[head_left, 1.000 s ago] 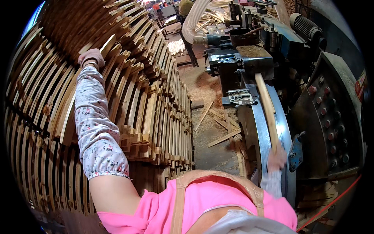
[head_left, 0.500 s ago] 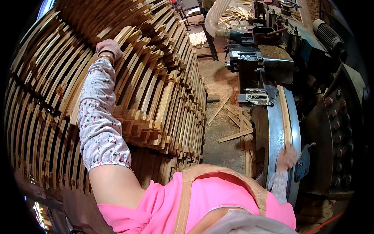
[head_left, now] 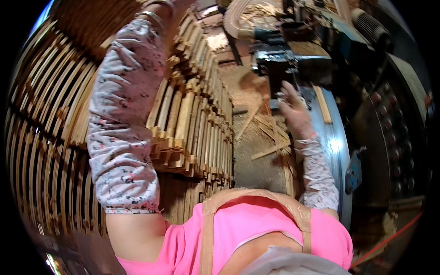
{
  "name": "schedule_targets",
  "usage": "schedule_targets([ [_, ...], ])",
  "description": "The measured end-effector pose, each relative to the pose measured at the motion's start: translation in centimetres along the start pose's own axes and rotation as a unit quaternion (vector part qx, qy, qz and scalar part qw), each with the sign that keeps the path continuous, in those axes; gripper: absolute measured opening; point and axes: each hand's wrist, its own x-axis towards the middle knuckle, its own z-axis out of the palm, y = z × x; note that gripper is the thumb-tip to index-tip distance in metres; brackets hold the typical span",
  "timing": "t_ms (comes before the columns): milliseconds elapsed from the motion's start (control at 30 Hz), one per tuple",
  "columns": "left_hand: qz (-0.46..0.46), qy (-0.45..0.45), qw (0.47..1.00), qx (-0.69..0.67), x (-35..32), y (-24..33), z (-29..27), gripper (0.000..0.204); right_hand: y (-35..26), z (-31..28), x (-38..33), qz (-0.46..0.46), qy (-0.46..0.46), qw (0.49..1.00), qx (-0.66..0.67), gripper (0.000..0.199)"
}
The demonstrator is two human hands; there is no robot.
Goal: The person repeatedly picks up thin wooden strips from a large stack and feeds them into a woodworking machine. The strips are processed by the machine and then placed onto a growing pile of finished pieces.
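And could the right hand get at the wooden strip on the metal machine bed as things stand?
Probably yes: the right hand looks empty, just left of the wooden strip, whose near end lies exposed on the metal machine bed; nothing obvious blocks the way.

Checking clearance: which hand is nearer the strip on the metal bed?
Right. The right hand is just left of the strip; the left hand is farther left, at the picture's top.

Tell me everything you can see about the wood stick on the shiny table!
The stick is a pale yellowish-brown strip, wooden by its look, with a squared near end. It lies on the shiny table, pointing away from the person. Its far end is by the dark machine; whether it goes inside is unclear. The right hand is left of it, not touching.
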Motion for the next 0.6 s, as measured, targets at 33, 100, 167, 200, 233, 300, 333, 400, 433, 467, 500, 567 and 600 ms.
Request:
schedule_targets([
  [33, 0.051, 0.016, 0.996, -0.066, -0.9, 1.1, 4.3, 0.034, -2.5, 1.9, -0.7, -0.020, -0.016, 0.999, 0.025, 0.080],
  [100, 0.149, 0.046, 0.968, -0.198, -3.9, 4.8, 13.4, 0.031, -3.8, 3.1, -2.3, -0.106, 0.033, 0.988, -0.103, 0.092],
  [167, 0.072, 0.023, 0.940, -0.333, -8.8, 8.9, 19.4, 0.033, -3.8, 2.9, -5.0, -0.128, 0.137, 0.928, -0.323, 0.095],
  [200, -0.033, -0.011, 0.908, -0.417, -11.6, 11.1, 22.2, 0.034, -2.0, 1.6, -6.9, -0.066, 0.183, 0.917, -0.347, 0.091],
  [233, -0.142, -0.054, 0.859, -0.490, -14.3, 13.6, 24.7, 0.035, -0.3, 0.1, -9.0, 0.001, 0.227, 0.900, -0.371, 0.087],
  [300, -0.247, -0.257, 0.786, -0.506, -19.2, 15.1, 29.7, 0.050, 2.7, -3.0, -16.5, -0.031, 0.283, 0.857, -0.429, 0.063],
  [333, -0.214, -0.349, 0.731, -0.545, -22.1, 16.4, 27.6, 0.072, 2.8, -5.2, -21.3, 0.077, 0.264, 0.833, -0.481, 0.059],
  [400, -0.136, -0.407, 0.765, -0.481, -23.1, 14.2, 27.6, 0.077, 1.6, -6.6, -30.3, 0.132, 0.250, 0.767, -0.577, 0.059],
  [433, -0.096, -0.410, 0.788, -0.448, -22.6, 12.8, 26.8, 0.076, 0.4, -6.8, -34.2, 0.194, 0.245, 0.733, -0.604, 0.055],
  [467, -0.076, -0.372, 0.813, -0.442, -22.3, 10.1, 28.5, 0.078, -1.3, -6.5, -36.4, 0.284, 0.219, 0.685, -0.635, 0.051],
  [500, -0.054, -0.336, 0.835, -0.432, -21.8, 7.5, 30.3, 0.079, -1.7, -7.0, -36.6, 0.286, 0.221, 0.657, -0.662, 0.050],
  [567, -0.108, -0.351, 0.815, -0.449, -19.8, 3.4, 29.7, 0.074, -1.4, -7.3, -37.1, 0.296, 0.215, 0.605, -0.708, 0.050],
  [600, -0.083, -0.352, 0.838, -0.408, -18.6, 3.1, 28.7, 0.071, 0.3, -8.6, -36.6, 0.281, 0.238, 0.612, -0.700, 0.052],
])
